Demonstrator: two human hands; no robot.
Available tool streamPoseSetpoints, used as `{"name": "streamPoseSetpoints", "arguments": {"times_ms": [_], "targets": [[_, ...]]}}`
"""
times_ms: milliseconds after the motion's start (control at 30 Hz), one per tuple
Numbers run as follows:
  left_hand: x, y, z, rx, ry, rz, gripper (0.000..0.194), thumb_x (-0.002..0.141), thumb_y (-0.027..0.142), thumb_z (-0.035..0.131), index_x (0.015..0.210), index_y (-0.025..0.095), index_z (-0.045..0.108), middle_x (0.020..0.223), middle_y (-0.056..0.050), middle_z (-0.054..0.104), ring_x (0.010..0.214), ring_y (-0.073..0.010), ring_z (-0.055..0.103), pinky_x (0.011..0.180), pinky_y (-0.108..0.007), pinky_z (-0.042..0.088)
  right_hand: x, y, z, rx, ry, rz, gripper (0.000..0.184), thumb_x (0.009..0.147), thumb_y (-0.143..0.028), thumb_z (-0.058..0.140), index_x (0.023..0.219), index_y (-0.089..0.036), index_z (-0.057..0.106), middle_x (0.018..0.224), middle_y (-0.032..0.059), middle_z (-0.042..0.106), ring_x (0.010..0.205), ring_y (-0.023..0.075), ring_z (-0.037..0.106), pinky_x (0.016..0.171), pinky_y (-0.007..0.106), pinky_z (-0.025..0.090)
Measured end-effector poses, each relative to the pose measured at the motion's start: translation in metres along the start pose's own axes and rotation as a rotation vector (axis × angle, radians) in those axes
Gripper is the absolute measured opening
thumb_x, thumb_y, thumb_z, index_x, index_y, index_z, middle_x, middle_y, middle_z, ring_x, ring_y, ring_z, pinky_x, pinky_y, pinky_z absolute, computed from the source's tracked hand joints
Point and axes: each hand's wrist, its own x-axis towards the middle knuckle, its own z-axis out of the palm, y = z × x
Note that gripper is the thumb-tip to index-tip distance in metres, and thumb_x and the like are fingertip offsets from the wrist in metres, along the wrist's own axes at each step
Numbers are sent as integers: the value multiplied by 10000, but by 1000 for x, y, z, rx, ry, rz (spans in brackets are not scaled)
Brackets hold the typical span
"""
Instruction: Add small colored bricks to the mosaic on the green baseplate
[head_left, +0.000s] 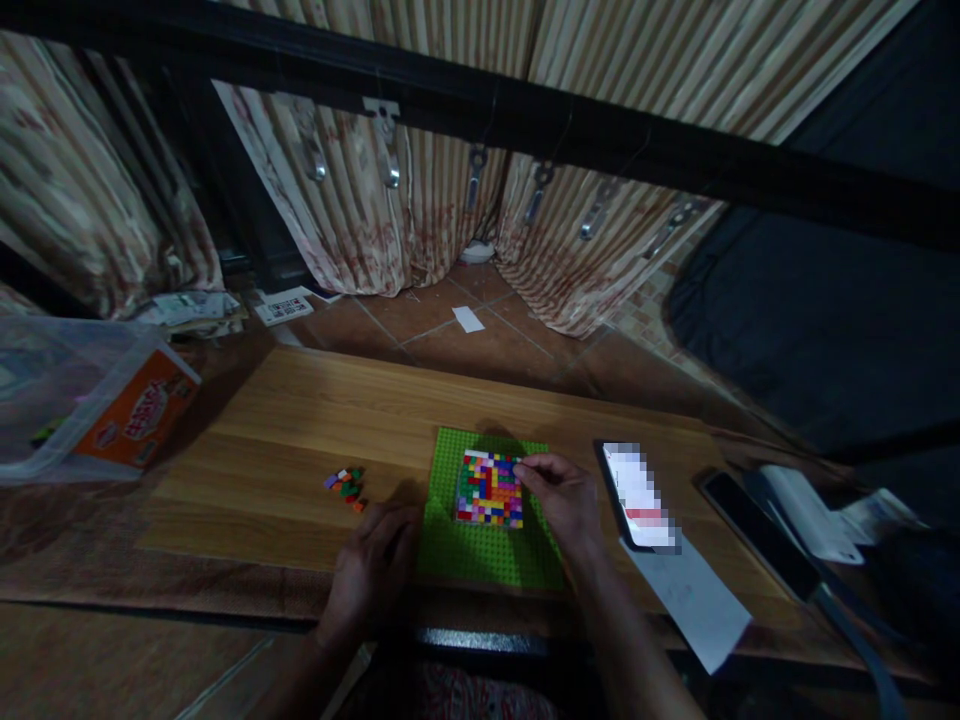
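A green studded baseplate (pixel 480 555) lies on a wooden board (pixel 300 430). A square patch of small multicoloured bricks (pixel 489 488) is built on its upper middle. My right hand (pixel 564 497) rests at the patch's right edge, thumb and forefinger pinched at its top right corner; what they grip is too small to make out. My left hand (pixel 371 570) lies curled on the board at the baseplate's lower left corner, its fingers loosely bent. A small heap of loose coloured bricks (pixel 346 487) sits just above and left of that hand.
A lit phone (pixel 639 496) lies right of the baseplate on a white sheet (pixel 694 600), with a dark phone (pixel 757 530) further right. A clear plastic bin (pixel 52 400) with an orange box (pixel 139 410) stands at left. Curtains (pixel 420 200) hang behind.
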Motion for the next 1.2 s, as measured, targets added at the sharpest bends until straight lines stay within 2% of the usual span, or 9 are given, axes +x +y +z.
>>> {"name": "streamPoseSetpoints", "arguments": {"times_ms": [200,433,667,800,1033,1200], "targets": [[0,3,-1,-24,-30,-32,161,881,228,479,943,202,625,910,-40,652,828,-133,641,736,-221,530,-1,10,-1,134,-27,-8,235,582,-374,788,709,-201,692,691,-3,676,664,155,599,644,286,477],[-1,1,1,-19,-21,-47,164,875,234,492,964,200,626,932,-48,651,858,-143,637,757,-235,531,-1,14,-2,172,76,63,285,696,-453,697,831,-203,711,769,22,690,626,139,579,582,270,468],[-1,1,1,-5,-22,-43,168,876,241,488,963,209,627,915,-38,653,842,-143,638,752,-241,531,1,12,6,211,31,116,289,648,-435,742,828,-210,725,753,19,705,642,159,604,594,286,483],[-1,3,0,-16,-26,-60,170,881,247,478,954,217,629,930,-38,654,853,-144,639,751,-245,533,0,11,7,161,9,124,342,654,-462,728,869,-197,723,793,38,719,669,183,626,600,301,491],[-1,4,-1,-75,-1,-111,157,863,261,502,934,218,637,907,-40,666,845,-154,645,745,-254,532,3,16,3,-16,-55,2,353,723,-499,646,881,-196,734,883,62,722,785,217,651,698,329,514],[2,6,-1,-202,37,-260,159,832,291,551,923,195,639,864,-33,689,811,-168,657,724,-262,529,3,15,3,-117,-44,-124,304,768,-462,612,858,-201,740,869,60,709,816,212,644,730,326,502]]}}
